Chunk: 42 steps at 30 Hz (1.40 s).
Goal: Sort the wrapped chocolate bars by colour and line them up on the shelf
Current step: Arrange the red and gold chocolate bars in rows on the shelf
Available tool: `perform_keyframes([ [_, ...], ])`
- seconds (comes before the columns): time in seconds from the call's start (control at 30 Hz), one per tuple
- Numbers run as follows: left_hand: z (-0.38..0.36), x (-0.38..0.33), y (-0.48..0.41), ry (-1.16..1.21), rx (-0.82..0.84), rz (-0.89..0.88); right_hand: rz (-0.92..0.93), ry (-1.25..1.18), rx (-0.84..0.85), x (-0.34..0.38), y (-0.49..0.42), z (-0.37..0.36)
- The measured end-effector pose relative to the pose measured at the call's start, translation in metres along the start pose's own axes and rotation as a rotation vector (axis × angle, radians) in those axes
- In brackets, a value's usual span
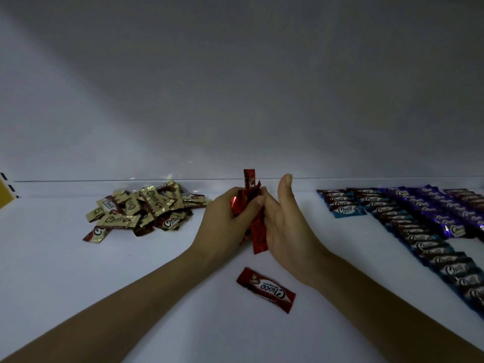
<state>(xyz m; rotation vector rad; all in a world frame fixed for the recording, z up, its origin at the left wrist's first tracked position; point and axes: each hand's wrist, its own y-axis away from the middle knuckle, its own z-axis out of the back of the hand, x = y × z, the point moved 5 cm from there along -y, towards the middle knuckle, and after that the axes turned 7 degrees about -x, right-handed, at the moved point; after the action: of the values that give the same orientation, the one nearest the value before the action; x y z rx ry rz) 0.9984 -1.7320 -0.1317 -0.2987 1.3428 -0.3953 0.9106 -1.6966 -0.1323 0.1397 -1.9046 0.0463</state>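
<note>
Between my two hands stands a bunch of red chocolate bars [258,226], held on edge over the white shelf [78,271]. My left hand [225,224] grips the bunch, fingers curled round it. On the other side, my right hand [285,226] presses flat against the bars with straight fingers and thumb up. One loose red bar [265,290] lies flat on the shelf just below my hands. A pile of gold bars [141,209] sits to the left. Rows of blue bars [408,231] and purple bars [445,210] lie lined up on the right.
The shelf's back wall [235,87] rises behind the bars. A yellow object [4,196] with black marks shows at the far left edge.
</note>
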Motion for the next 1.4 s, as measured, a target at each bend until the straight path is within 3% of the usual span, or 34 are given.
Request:
perform_keyframes([
  [0.13,0.005,0.005,-0.002,-0.028,-0.093,0.028,-0.01,0.026,0.023,0.007,0.003,0.0],
  [0.3,0.013,0.016,-0.006,0.099,-0.18,0.18,0.221,0.7,-0.226,0.029,0.004,0.039],
  [0.33,0.013,0.017,-0.006,0.134,-0.198,0.207,0.245,0.811,-0.162,0.034,0.007,0.043],
  [0.47,0.016,0.021,-0.005,0.237,-0.254,0.283,0.049,1.211,0.346,0.018,0.026,0.032],
  [0.53,0.017,0.021,-0.005,0.247,-0.262,0.289,0.103,1.335,0.381,0.012,0.028,0.028],
  [0.63,0.017,0.022,-0.005,0.248,-0.267,0.297,0.284,1.385,0.228,0.022,0.023,0.034],
  [0.77,0.02,0.025,-0.004,0.265,-0.306,0.321,0.403,1.712,-0.177,0.042,0.015,0.057],
  [0.87,0.022,0.025,-0.004,0.243,-0.309,0.305,0.383,1.67,-0.284,0.043,0.014,0.064],
  [0.97,0.022,0.026,-0.004,0.239,-0.317,0.304,0.303,1.278,-0.25,0.041,0.013,0.063],
  [1.03,0.022,0.027,-0.003,0.25,-0.316,0.311,0.331,1.155,-0.234,0.044,0.013,0.062],
  [1.13,0.022,0.027,-0.003,0.241,-0.322,0.31,0.471,1.314,-0.138,0.046,0.015,0.055],
  [1.23,0.022,0.026,-0.003,0.23,-0.324,0.301,0.468,1.419,0.042,0.032,0.014,0.051],
  [1.3,0.022,0.026,-0.003,0.238,-0.315,0.295,0.448,1.483,0.013,0.028,0.01,0.058],
  [1.4,0.022,0.027,-0.003,0.249,-0.308,0.302,0.334,1.666,-0.173,0.026,0.003,0.081],
])
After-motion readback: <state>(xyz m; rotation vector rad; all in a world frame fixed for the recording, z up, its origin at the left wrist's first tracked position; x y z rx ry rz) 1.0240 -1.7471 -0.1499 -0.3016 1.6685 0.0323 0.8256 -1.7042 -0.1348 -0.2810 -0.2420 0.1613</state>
